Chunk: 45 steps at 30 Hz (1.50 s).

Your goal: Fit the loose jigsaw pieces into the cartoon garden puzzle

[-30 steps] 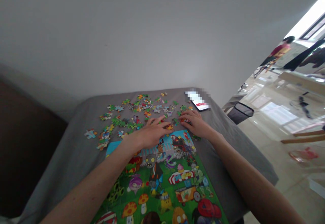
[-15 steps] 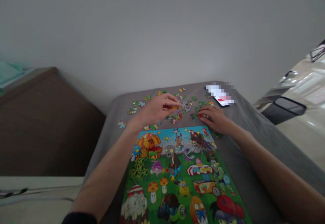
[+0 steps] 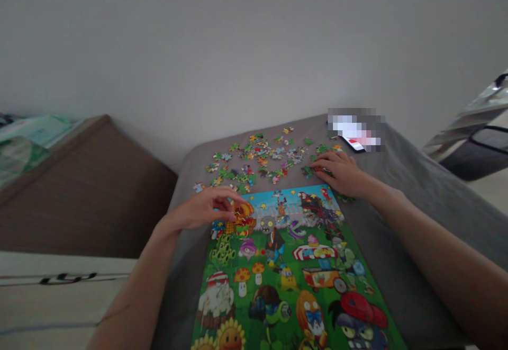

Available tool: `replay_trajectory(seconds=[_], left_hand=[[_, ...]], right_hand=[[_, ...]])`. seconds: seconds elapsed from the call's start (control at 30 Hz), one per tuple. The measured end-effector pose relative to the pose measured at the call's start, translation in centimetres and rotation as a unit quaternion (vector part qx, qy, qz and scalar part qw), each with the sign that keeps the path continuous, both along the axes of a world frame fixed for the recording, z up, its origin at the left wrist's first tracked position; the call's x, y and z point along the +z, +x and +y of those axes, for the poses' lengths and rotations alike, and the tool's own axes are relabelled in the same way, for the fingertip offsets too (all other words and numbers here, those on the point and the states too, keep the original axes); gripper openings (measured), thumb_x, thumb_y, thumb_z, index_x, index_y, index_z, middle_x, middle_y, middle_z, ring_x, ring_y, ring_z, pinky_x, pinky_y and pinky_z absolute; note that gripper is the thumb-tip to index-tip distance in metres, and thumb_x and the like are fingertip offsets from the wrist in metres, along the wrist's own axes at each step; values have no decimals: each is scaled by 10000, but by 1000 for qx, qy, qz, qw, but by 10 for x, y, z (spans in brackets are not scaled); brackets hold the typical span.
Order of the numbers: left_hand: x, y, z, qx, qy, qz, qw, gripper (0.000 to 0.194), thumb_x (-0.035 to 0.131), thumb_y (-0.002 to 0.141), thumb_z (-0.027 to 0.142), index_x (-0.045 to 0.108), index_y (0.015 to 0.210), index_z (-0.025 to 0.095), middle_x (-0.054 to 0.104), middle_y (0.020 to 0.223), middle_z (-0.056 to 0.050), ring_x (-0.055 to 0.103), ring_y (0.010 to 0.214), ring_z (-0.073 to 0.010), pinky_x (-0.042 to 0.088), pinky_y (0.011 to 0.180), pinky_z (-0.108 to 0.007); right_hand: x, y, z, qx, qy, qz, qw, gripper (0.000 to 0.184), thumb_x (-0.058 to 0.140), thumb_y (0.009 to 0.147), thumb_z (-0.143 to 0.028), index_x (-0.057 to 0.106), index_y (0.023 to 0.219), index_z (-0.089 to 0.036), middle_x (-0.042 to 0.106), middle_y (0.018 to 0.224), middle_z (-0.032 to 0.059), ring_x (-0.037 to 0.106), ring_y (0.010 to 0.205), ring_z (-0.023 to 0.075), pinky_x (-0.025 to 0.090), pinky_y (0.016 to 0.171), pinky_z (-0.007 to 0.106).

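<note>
My left hand (image 3: 208, 207) hovers over the top-left corner of a colourful cartoon picture sheet (image 3: 273, 286). Its thumb and fingers are pinched on what looks like an orange puzzle piece (image 3: 239, 213), hard to separate from the pumpkin printed behind it. Beyond the sheet, loose puzzle pieces (image 3: 246, 172) lie scattered over the grey cloth. At their right side my right hand (image 3: 339, 174) rests with its fingers apart and slightly bent. Its fingertips touch a few green and red pieces (image 3: 307, 171), partly hidden under the hand.
A phone (image 3: 353, 134) with a lit screen lies at the back right of the grey cloth-covered surface (image 3: 416, 196). A white wall (image 3: 254, 48) rises behind. To the left stands a brown cabinet (image 3: 99, 191) with green and white packages (image 3: 43, 130) on top.
My left hand has moved back from above the loose pieces to the sheet's top-left corner, uncovering more pieces. My right hand stays among the pieces. The view has shifted slightly.
</note>
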<state>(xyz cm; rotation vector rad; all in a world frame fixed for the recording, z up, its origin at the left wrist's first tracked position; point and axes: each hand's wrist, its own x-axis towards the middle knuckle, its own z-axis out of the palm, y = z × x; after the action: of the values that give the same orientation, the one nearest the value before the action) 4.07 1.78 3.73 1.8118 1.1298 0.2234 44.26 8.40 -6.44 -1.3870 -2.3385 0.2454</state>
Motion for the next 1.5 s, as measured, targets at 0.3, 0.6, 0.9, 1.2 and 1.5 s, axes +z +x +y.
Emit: replay_trajectory(seconds=[0.3,0.6,0.9,1.2,1.5], left_hand=[[4,-11,-2,-27,-109,47,993,584,829,794,344,648,1341,248,705,842,20,664,713,-140,502,655,-232],[-20,-12,-2,14,-37,5,999,517,786,833,378,590,1287,228,670,946,-8,649,829,-164,525,736,-289],[-26,-5,-1,-9,55,-16,998,414,645,944,340,583,1334,219,663,1012,-38,639,910,-176,530,845,-332],[-26,-2,-3,-26,51,-14,998,466,511,996,248,498,1459,200,708,1062,-60,665,984,-178,534,902,-334],[-26,-3,0,-27,94,43,994,363,651,945,314,662,1298,228,698,1000,-38,634,884,-180,506,811,-322]], right_hand=[[3,0,-1,3,-12,-13,1000,370,459,1004,-378,743,1217,-272,648,1333,139,547,1243,379,447,1012,607],[0,2,0,4,3,-21,1000,377,452,996,-381,743,1207,-268,665,1298,134,578,1208,357,483,981,574],[-2,1,-2,-11,24,-17,1000,360,482,975,-375,757,1189,-288,675,1288,115,596,1196,356,492,979,565],[-1,-1,-5,-14,22,-18,999,380,464,984,-377,758,1199,-268,670,1287,126,594,1205,358,490,1010,568],[3,-3,-7,-13,15,-32,999,390,460,977,-371,754,1205,-251,663,1306,139,594,1226,380,480,1013,585]])
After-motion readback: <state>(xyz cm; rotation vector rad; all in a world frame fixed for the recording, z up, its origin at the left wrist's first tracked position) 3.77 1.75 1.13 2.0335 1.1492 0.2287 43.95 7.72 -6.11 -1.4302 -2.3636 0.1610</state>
